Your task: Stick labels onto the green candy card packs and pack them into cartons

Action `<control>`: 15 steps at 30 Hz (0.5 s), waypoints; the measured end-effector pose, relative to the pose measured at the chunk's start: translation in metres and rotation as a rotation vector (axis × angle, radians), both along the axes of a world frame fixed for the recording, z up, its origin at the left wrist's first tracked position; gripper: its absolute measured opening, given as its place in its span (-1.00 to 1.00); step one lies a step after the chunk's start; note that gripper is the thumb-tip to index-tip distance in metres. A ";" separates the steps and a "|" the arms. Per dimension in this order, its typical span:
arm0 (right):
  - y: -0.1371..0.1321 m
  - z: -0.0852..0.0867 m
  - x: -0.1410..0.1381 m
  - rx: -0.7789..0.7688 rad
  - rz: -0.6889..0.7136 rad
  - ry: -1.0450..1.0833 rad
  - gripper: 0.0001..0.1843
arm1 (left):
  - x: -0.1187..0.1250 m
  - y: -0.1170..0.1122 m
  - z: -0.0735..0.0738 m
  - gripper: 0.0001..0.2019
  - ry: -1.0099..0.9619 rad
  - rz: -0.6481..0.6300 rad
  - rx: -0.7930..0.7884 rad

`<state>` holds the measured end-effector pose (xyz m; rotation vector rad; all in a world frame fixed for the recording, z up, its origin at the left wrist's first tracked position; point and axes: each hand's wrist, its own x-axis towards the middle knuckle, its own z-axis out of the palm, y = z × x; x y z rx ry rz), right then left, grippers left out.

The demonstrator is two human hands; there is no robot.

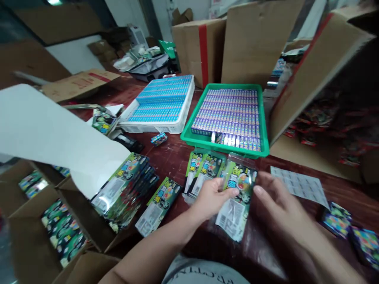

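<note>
Reddish-brown tabletop, cluttered with packs, runs back to a wall of cartons; notes go from the wearer outward. Grey shirt at the lower edge bears dark capitals, partly folded away; "CTIN" seems legible. Left hand pinches a printed packet in clear film, thumb across its face, fingers behind, above the table in front of the torso; the face is turned up, presumably to keep the printing in view. Right hand has thumb and fingers curled at the packet's right edge; blur there, so I cannot tell whether it grips. Packet front: large yellow and pale-blue Chinese characters over a food picture, barcode panel below; no brand resolves. Left of it lie a single matching packet and a tall stack, beside an opened carton. Just beyond the left hand, similar packets overlap, probably arranged for easy reach. Label sheet lies to the right, its print too small to read. Farther: green tray with purple boxes in rows, likely for orderly picking; white crate with blue boxes; behind, a cardboard box with a red stripe.
</note>
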<state>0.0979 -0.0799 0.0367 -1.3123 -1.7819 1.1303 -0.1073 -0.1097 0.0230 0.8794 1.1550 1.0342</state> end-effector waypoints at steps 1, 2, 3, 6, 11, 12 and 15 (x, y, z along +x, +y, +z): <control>-0.006 -0.014 -0.008 -0.066 -0.018 -0.055 -0.55 | 0.005 -0.001 -0.005 -0.67 0.060 0.044 0.023; -0.011 -0.027 -0.017 -0.105 -0.054 -0.149 -0.59 | 0.011 -0.003 -0.010 -0.69 0.160 0.083 0.038; -0.014 -0.040 -0.024 -0.114 -0.101 -0.261 -0.63 | 0.016 -0.004 -0.016 -0.70 0.287 0.118 0.047; -0.013 -0.070 -0.038 -0.055 -0.232 -0.522 -0.65 | 0.019 -0.004 -0.029 -0.66 0.605 0.118 0.090; 0.008 -0.086 -0.037 -0.074 -0.102 -0.698 -0.56 | -0.052 0.046 -0.015 -0.59 0.917 0.488 0.442; 0.011 -0.083 -0.036 -0.100 -0.064 -0.751 -0.53 | -0.077 0.063 -0.008 -0.57 1.022 0.679 0.446; 0.021 -0.064 -0.035 -0.129 -0.003 -0.880 -0.42 | -0.152 0.116 0.008 -0.43 1.181 1.118 0.117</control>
